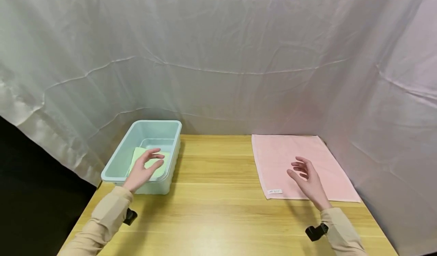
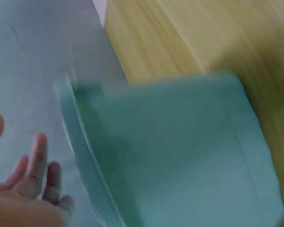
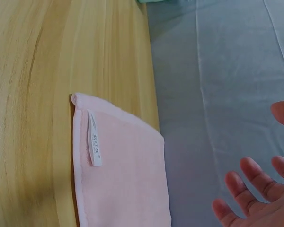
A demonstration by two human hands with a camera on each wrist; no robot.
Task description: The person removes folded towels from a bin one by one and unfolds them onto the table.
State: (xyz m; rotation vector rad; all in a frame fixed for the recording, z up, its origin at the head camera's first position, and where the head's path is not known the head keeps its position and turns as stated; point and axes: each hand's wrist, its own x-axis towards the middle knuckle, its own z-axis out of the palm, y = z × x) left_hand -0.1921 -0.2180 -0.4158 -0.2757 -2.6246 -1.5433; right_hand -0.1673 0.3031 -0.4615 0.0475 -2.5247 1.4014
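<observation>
Over the near part of a pale teal plastic basin (image 1: 117, 149) hovers my left hand (image 1: 145, 168), its fingers loosely bent and holding nothing. Inside the basin lies a light green cloth (image 1: 137, 153), partly hidden by that hand. My right hand (image 1: 308, 182) hangs above a pink towel (image 1: 283, 153), fingers relaxed and apart, with nothing in them. The towel lies flat on the table, a small white label (image 3: 93, 139) at its near left corner. In the left wrist view the basin's outer side is blurred beside the left fingers (image 2: 38, 163).
The wooden table (image 1: 215, 195) extends between the basin at left and the towel at right. A grey curtain (image 1: 218, 93) hangs along the back and sides. Both forearms carry small black wrist cameras (image 1: 316, 232). A dark area (image 1: 30, 195) lies beyond the table's left edge.
</observation>
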